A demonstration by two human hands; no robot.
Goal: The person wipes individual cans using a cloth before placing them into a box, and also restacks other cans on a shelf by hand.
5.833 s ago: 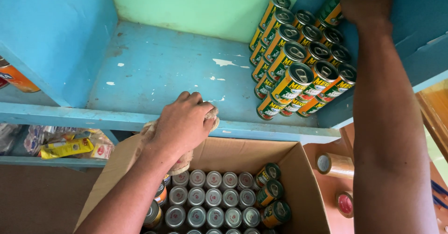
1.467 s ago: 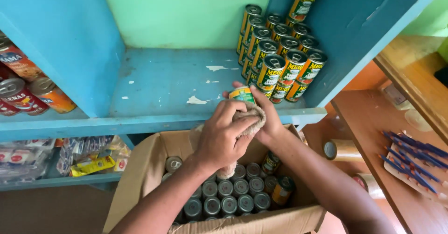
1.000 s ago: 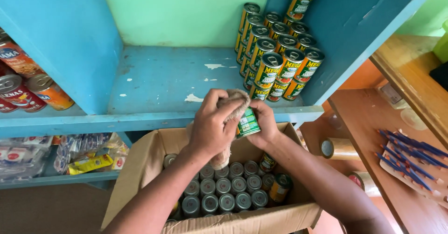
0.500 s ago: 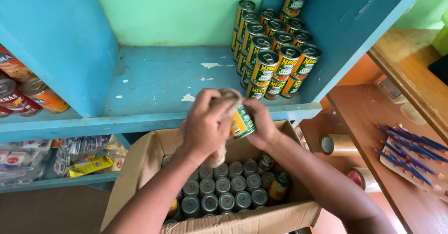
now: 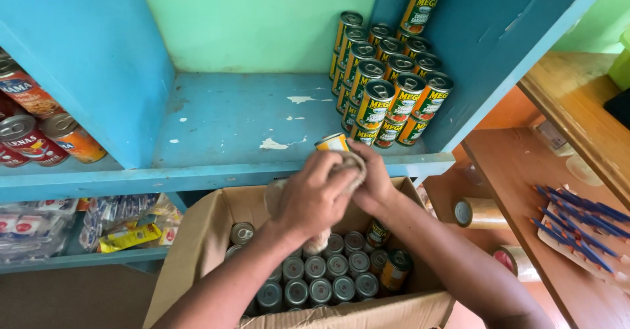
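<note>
Both hands, left hand [image 5: 314, 198] and right hand [image 5: 374, 183], clasp a round metal can [image 5: 332, 143] wrapped in coarse beige cloth [image 5: 349, 165].

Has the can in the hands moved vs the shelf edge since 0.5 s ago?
Yes. The can now sits higher, its top above the blue shelf edge; earlier it hung below it, over the cardboard box.

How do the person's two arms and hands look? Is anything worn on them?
Both forearms are bare as far as the picture shows, with no sleeve in view. The left hand and the right hand wear no gloves. No watch, bracelet or ring can be seen.
</note>
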